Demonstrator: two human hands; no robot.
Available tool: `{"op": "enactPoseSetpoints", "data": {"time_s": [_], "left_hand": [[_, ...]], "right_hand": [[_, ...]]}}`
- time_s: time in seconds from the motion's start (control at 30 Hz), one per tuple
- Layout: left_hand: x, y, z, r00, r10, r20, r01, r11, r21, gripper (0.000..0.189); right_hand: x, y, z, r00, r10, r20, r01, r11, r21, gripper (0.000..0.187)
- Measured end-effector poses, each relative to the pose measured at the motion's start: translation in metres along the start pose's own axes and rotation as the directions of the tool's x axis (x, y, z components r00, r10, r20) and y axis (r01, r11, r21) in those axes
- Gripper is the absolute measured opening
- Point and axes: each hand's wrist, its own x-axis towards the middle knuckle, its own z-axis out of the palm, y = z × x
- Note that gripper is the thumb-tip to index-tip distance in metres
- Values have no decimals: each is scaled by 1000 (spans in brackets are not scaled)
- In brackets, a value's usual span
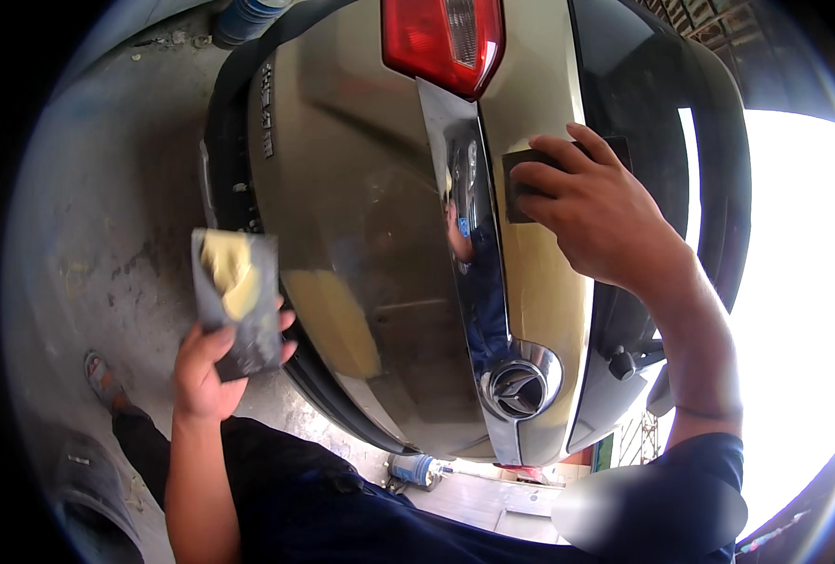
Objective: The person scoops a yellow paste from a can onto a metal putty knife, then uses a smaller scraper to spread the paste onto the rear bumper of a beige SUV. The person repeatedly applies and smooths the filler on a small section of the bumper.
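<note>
A dark flat plate (248, 345) lies across my left hand (202, 370), thumb on top and fingertips at its far edge. On its upper half sits a mound of pale yellow filler paste (230, 271). My right hand (587, 201) presses a dark, flat rectangular spreader (520, 211) against the car's tailgate, between the chrome trim strip (460, 141) and the rear window. A yellowish coat (541, 296) covers the panel beside the spreader. Lower on the tailgate (403, 233) is a separate patch of yellow filler (336, 321), near the bumper.
A red tail light (442, 42) and a round chrome emblem (520, 388) stand out from the tailgate. The rear wiper (623, 363) juts from the dark window glass. Blue buckets (245, 21) and a dark barrel (96, 493) are on the concrete floor (128, 211).
</note>
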Motion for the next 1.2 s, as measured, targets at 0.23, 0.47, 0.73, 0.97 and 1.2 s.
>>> {"op": "enactPoseSetpoints", "data": {"time_s": [0.23, 0.47, 0.73, 0.97, 1.2], "left_hand": [[102, -29, 67, 978, -26, 205, 57, 988, -145, 38], [130, -53, 92, 943, -134, 305, 207, 953, -222, 36], [136, -68, 90, 920, -193, 341, 290, 921, -260, 39], [135, -65, 96, 897, -185, 400, 320, 898, -302, 39], [137, -71, 100, 928, -157, 339, 229, 956, -184, 58]], "right_hand": [[9, 2, 5, 999, -38, -4, 38, 999, -17, 21], [18, 4, -3, 999, -36, 40, 36, 999, 1, 22], [22, 5, 1, 999, -33, 38, 32, 999, 12, 22], [24, 5, 2, 1000, -23, 17, 23, 999, 22, 23], [21, 6, -1, 999, -1, 53, 1, 1000, 3, 28]]}}
